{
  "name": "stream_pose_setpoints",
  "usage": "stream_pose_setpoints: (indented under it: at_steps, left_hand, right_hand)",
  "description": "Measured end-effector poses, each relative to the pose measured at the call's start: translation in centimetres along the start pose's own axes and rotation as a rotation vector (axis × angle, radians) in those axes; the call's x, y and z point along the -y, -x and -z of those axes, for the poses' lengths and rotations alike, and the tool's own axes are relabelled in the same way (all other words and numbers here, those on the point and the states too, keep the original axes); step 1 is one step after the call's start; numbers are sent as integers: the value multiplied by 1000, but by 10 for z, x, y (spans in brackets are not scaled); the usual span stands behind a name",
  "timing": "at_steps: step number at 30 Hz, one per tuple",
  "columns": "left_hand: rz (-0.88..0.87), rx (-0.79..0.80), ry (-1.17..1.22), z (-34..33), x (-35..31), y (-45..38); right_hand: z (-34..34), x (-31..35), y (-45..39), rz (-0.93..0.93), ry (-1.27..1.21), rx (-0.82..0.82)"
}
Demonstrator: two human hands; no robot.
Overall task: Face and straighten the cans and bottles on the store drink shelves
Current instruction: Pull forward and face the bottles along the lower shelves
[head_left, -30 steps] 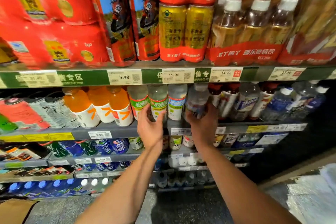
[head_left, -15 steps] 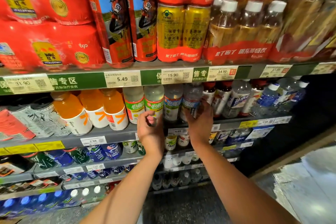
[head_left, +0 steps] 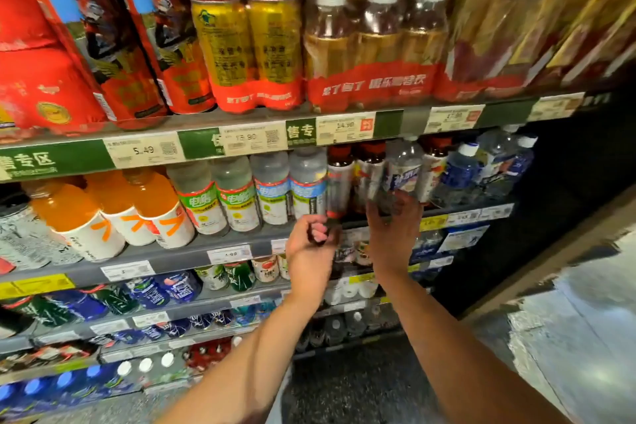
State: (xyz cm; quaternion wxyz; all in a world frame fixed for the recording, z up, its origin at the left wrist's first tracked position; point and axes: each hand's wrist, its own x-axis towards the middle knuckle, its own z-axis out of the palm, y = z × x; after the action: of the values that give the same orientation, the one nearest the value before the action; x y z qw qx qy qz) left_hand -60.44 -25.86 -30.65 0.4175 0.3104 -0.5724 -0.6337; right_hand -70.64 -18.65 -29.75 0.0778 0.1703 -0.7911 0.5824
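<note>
The shelves [head_left: 165,253] are stacked in several tiers, each front edge lined with price tags [head_left: 142,151]. The top tier is filled with shrink-wrapped red packs [head_left: 370,83] of cans and white-capped bottles. On the second tier, a row is formed along the front edge: orange bottles [head_left: 151,203] at the left, green-label bottles [head_left: 220,201] next, blue-label bottles [head_left: 290,189] at the middle, then red-capped bottles [head_left: 339,182], with blue water bottles [head_left: 457,172] toward the right end.

A clear bottle [head_left: 401,172] is held tilted at the front edge of the second tier, between the red-capped bottles. The right hand [head_left: 392,227] is clamped round its lower part. The left hand [head_left: 309,244] is curled at the tier's front edge, fingers wrapped round the base of a red-capped bottle. Both hands are blurred.
</note>
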Motion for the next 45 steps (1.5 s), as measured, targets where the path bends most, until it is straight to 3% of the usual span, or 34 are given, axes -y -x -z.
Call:
stream_pose_setpoints:
  at_steps: [3,7,12,24,39,45]
  left_hand:
    - [22,31,-19,-36,13,5]
    - [-14,60,-246,-77,16,10]
    - [-72,-44,-416,-126,16,-1]
    - [-133,-250,-460,-172,17,-13]
    - [-128,-291,-445,-175,23,-14]
    - [-132,-308,-449,-177,28,-13]
  right_hand:
    - [25,-12,-25,-5,-35,-21]
    - [52,-28,-59,0,-87,8]
    - [68,-51,-94,-39,-175,100]
    - [71,-56,-137,-5,-123,414]
    - [90,-30,-133,155,133,268]
    - [109,-37,-128,-25,-80,261]
